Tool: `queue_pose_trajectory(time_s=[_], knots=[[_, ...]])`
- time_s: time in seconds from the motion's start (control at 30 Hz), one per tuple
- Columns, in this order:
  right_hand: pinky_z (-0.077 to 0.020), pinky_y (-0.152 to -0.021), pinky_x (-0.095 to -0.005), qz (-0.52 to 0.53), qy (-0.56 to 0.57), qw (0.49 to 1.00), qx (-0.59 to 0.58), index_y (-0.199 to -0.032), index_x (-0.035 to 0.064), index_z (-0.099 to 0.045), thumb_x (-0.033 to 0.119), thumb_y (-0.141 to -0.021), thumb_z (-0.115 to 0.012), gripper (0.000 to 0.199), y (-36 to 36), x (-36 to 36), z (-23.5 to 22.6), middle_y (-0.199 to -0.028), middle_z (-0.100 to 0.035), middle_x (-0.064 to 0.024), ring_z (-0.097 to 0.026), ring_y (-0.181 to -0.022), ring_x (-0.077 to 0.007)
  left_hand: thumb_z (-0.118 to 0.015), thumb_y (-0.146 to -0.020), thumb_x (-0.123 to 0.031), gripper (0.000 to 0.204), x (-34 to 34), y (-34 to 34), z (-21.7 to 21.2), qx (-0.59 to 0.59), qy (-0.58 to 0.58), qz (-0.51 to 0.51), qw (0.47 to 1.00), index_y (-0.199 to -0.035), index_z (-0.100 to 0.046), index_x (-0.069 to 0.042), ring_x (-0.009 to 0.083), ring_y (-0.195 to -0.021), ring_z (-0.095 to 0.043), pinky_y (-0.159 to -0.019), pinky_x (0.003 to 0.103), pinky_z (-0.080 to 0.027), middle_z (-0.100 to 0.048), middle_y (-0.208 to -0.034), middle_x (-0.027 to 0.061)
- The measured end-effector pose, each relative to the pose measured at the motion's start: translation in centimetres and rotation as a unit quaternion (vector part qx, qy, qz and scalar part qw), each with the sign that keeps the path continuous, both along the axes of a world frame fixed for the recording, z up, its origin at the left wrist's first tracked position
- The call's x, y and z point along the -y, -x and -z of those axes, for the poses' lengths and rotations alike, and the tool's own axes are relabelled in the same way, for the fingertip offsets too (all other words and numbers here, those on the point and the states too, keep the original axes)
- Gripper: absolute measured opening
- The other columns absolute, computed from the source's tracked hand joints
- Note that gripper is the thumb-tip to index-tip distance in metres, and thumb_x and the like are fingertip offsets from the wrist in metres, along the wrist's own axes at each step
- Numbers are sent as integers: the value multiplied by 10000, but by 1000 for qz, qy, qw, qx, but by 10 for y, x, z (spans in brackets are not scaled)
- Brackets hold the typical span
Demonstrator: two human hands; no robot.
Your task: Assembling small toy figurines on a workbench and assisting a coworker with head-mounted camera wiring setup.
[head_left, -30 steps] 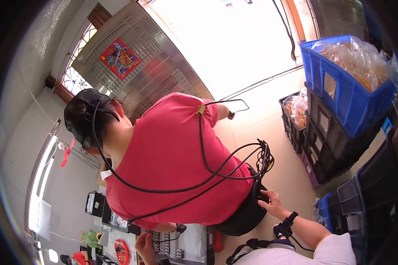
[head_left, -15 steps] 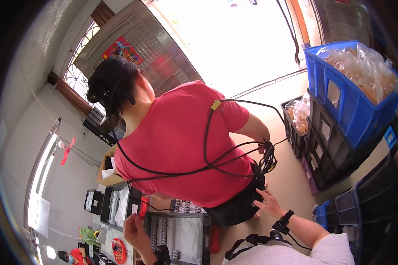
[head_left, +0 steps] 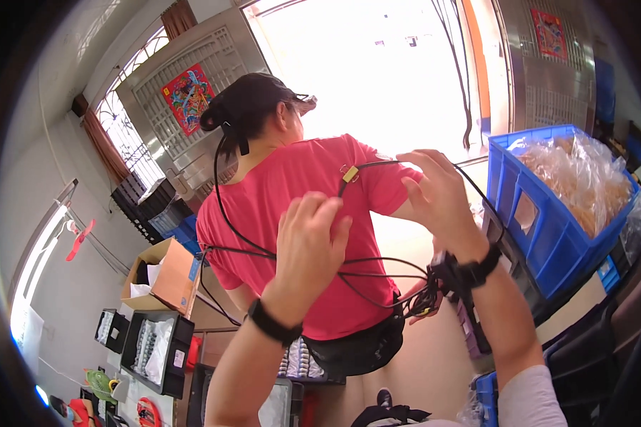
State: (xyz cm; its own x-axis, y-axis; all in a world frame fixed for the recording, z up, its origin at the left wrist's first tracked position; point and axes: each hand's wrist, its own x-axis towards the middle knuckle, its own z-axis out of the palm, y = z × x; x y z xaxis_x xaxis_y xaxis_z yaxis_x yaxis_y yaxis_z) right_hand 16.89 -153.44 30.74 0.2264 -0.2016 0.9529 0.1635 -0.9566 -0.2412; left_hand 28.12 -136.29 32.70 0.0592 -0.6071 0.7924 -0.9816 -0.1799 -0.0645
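In front of me a co-worker [head_left: 285, 228] in a red shirt and black cap stands with their back to me. Black cables [head_left: 246, 252] cross that back, and a yellow binder clip [head_left: 350, 173] fastens one near the right shoulder. My left hand [head_left: 308, 245] is raised before the middle of the back, fingers loosely bent and holding nothing. Higher and to the right, my right hand [head_left: 441, 203] has its thumb and fingers apart beside the shoulder cable; whether it touches the cable I cannot tell. A bundled cable coil [head_left: 421, 295] hangs at the co-worker's right side, partly hidden by my wrist.
A blue crate [head_left: 559, 245] filled with plastic bags stands on dark crates at the right. At left are a cardboard box [head_left: 167, 274] and a black tray [head_left: 157, 352] of metal parts. The co-worker wears a black waist pouch [head_left: 356, 349]. Beyond is a bright doorway [head_left: 377, 85].
Both my hands have risen from low down to the co-worker's upper back and shoulder. The co-worker's head has turned further right, and my view has shifted.
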Motion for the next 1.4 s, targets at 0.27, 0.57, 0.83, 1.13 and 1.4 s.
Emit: queue_pose_trajectory(time_s=[0.27, 0.57, 0.83, 1.13, 1.4], knots=[[-479, -764, -315, -112, -88, 971, -191, -939, 3, -618, -17, -707, -606, 233, -50, 19, -29, -846, -628, -115, -603, -775, -255, -719, -660, -136, 258, 23, -80, -11, -134, 5, -38, 990, -865, -612, -19, 261, -728, -567, -651, 353, -450, -571, -777, 110], [-458, -769, -371, -84, 165, 900, -394, -949, -46, -572, 13, -646, -618, 312, -70, -37, -86, -888, -587, -182, -564, -850, -337, -687, -665, -46, 117, 6, -119, 9, -177, 89, 76, 977, -768, -638, -22, 205, -619, -563, -547, 313, -448, -571, -680, 74], [-446, -748, -384, -31, 208, 817, -537, -838, -24, -576, 78, -634, -662, 243, -136, -52, -88, -792, -556, -171, -546, -790, -334, -662, -653, -21, 137, -1, -124, 22, -297, 97, 130, 941, -762, -582, -43, 214, -588, -557, -537, 323, -453, -562, -645, 87], [-471, -707, -360, 70, 330, 867, -367, -883, -14, -544, 35, -660, -638, 247, -119, -52, -63, -848, -504, -125, -540, -825, -291, -620, -685, -53, 119, 14, -126, 18, -176, 111, 149, 967, -745, -519, -38, 294, -649, -555, -558, 406, -454, -563, -648, 106], [-462, -640, -387, 23, 321, 898, -302, -842, 4, -523, -6, -729, -522, 113, -126, -14, -55, -840, -512, -148, -558, -754, -326, -636, -683, -68, 180, 33, -125, 17, -194, 99, 115, 969, -857, -620, -28, 259, -590, -579, -532, 348, -455, -600, -657, 104]])
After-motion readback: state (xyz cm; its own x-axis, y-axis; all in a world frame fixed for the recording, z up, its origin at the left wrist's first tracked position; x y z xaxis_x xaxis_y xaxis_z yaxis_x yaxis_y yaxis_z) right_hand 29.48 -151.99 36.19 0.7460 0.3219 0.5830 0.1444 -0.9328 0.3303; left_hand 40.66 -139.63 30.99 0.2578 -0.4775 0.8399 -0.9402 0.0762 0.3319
